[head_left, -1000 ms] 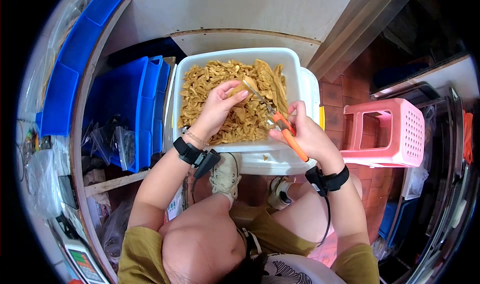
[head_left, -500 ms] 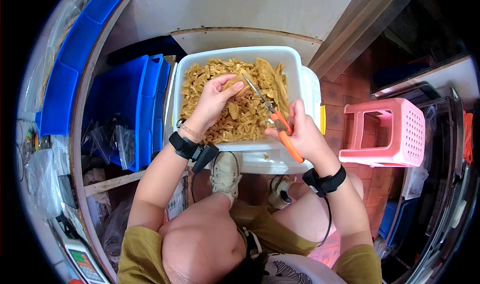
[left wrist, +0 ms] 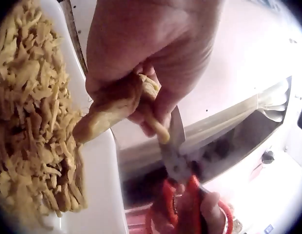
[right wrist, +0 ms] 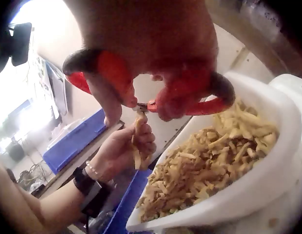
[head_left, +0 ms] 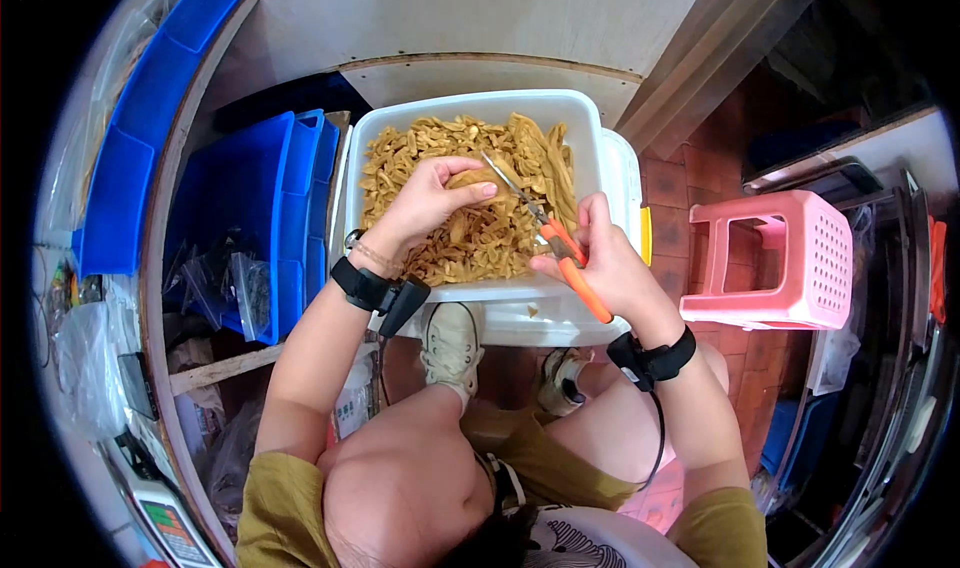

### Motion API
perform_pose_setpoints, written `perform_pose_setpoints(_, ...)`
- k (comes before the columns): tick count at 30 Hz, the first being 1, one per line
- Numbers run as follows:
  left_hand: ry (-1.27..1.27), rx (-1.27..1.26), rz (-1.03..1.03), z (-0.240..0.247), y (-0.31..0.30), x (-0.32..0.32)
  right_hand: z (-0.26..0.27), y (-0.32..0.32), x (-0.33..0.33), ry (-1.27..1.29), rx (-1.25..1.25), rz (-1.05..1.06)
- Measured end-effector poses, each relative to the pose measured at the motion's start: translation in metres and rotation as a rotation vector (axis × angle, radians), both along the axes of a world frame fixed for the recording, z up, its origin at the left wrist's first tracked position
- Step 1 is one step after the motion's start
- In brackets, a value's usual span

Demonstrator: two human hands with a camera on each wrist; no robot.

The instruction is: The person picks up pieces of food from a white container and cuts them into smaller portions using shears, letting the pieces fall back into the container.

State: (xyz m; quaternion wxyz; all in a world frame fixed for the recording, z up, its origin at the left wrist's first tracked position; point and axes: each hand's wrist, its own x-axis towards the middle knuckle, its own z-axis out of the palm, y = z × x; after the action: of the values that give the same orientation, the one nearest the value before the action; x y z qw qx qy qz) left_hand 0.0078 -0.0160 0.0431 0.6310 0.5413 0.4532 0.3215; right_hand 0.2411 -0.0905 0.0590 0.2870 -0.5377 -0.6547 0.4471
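In the head view, my left hand (head_left: 428,206) pinches a tan, wrinkled, soft-looking piece (head_left: 474,178) between thumb and fingers. My right hand (head_left: 615,273) grips scissors (head_left: 570,258) with orange handles, their blades pointing up and left past the piece. The left wrist view shows the held piece (left wrist: 109,111) folded, one thin end hanging beside the scissor blade (left wrist: 174,134). Both hands are over a white plastic tub (head_left: 480,98) heaped with cut tan strips (head_left: 455,238). Longer uncut-looking lengths (head_left: 556,173) lie along the tub's right side.
Blue bins (head_left: 245,208) stand on the left beside a wooden shelf edge. A pink stool (head_left: 815,258) lies on its side on the tiled floor at the right. A white lid (head_left: 622,183) sits under the tub, and a pale panel (head_left: 480,18) rises behind it.
My left hand has shifted slightly left with the tan piece, which now lies lower against the fingers. The scissors have tilted a little, their tip now slightly higher.
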Motion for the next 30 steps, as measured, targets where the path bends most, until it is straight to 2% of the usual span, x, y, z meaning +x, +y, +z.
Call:
perform_pose_setpoints(1, 0.002, 0.013, -0.026, -0.005, 0.003, -0.003, 0.006, 0.000, 0.000, -0.077, -0.062, 0.007)
perform_pose_setpoints(5, 0.068, 0.006, -0.078, -0.006, 0.007, -0.009, -0.002, -0.001, 0.000, -0.026, -0.002, -0.003)
perform_pose_setpoints(9, 0.074, -0.048, -0.099, -0.001, 0.007, -0.011, -0.005, -0.001, 0.002, -0.107, -0.012, 0.017)
perform_pose_setpoints(11, 0.183, 0.043, -0.225, -0.002, 0.007, -0.009, -0.008, -0.001, 0.003, -0.119, -0.019, 0.029)
perform_pose_setpoints(13, 0.183, 0.045, -0.227, -0.004, 0.007, -0.010, -0.006, 0.000, 0.002, -0.063, -0.001, 0.068)
perform_pose_setpoints(15, 0.181, 0.049, -0.229, -0.006, 0.007, -0.010, 0.000, 0.002, 0.001, -0.111, -0.015, 0.060)
perform_pose_setpoints(17, 0.140, 0.024, -0.151, -0.007, 0.005, -0.011, 0.000, 0.002, 0.001, -0.158, -0.029, 0.052)
perform_pose_setpoints(21, 0.084, -0.075, -0.095, -0.016, 0.009, -0.017, -0.002, 0.001, 0.001, -0.082, -0.020, 0.005)
perform_pose_setpoints(23, -0.161, -0.158, 0.001, -0.024, 0.010, -0.020, -0.001, -0.002, 0.003, -0.064, -0.034, -0.007)
perform_pose_setpoints(24, -0.160, -0.157, 0.002, -0.023, 0.009, -0.021, -0.002, -0.003, 0.004, -0.075, 0.017, -0.006)
perform_pose_setpoints(26, -0.376, -0.247, 0.155, -0.021, 0.005, -0.021, 0.000, -0.004, 0.005, -0.085, 0.067, -0.005)
perform_pose_setpoints(28, -0.385, -0.245, 0.145, -0.015, 0.003, -0.016, 0.009, -0.004, 0.004, -0.259, -0.007, 0.026)
perform_pose_setpoints(30, -0.392, -0.230, 0.171, -0.008, 0.000, -0.012, 0.005, -0.005, 0.004, -0.272, -0.002, 0.037)
